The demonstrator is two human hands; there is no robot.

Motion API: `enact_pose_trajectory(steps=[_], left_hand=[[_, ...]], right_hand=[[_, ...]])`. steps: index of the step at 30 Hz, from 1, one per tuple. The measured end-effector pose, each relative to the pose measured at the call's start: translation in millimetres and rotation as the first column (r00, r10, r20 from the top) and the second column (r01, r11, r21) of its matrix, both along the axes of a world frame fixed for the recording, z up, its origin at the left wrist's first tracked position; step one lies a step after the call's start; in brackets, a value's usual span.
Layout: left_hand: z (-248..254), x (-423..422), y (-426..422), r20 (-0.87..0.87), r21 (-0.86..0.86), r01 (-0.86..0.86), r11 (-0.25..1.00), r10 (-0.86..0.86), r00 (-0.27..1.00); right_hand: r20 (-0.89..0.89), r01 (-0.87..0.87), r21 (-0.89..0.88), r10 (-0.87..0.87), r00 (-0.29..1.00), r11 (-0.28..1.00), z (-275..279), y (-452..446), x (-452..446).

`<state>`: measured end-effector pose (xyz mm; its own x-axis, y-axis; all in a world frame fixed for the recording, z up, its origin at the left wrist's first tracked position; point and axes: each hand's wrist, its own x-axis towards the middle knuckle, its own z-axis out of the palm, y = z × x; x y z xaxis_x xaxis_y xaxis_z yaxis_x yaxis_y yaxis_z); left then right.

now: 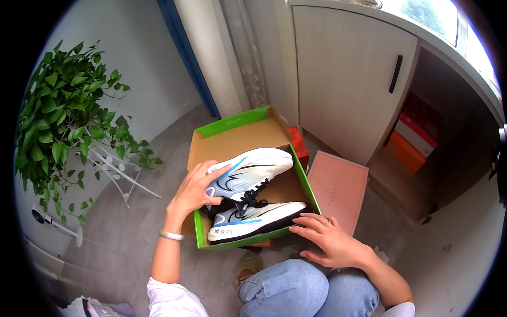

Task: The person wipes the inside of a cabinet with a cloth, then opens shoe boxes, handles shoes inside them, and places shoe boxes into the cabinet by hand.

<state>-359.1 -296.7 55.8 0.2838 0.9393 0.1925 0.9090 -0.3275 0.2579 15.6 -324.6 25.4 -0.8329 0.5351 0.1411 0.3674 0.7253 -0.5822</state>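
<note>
Two white running shoes (266, 162) with blue streaks and black laces, in an open green-and-brown cardboard shoebox (288, 188): one clasped at the heel by the left hand (191, 191), the second (277, 212) on its side just below that grip. One right hand (337, 244), fingers loosely spread, right of the grip by the box's near corner, contact unclear. Farther right, one flat pink box (340, 185); well left, one trailing green leafy plant (55, 113).
</note>
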Motion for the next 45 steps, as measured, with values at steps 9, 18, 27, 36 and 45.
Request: enact_pose_trajectory(steps=[9,18,27,36,45], left_hand=[[0,-3,18,-0.028,-0.084,0.052,0.995,-0.054,0.998],[-17,-6,11,-0.077,0.001,0.055,0.998,-0.055,0.996],[-22,12,6,-0.207,0.087,-0.005,0.996,0.023,0.978],[-30,16,17,-0.150,0.277,-0.057,0.959,0.102,0.983],[3,30,12,0.401,0.381,-0.255,0.889,0.089,0.911]], right_hand=[[-0.033,-0.008,-0.022,0.007,0.999,1.000,0,0,-1],[-0.025,0.032,0.070,-0.030,0.999,0.997,11,3,-11],[0.015,0.038,0.184,-0.042,0.999,0.982,-27,37,-102],[-0.177,0.075,0.033,-0.068,0.982,0.997,-40,32,-97],[-0.685,0.244,-0.240,-0.342,0.644,0.940,-11,38,-95]])
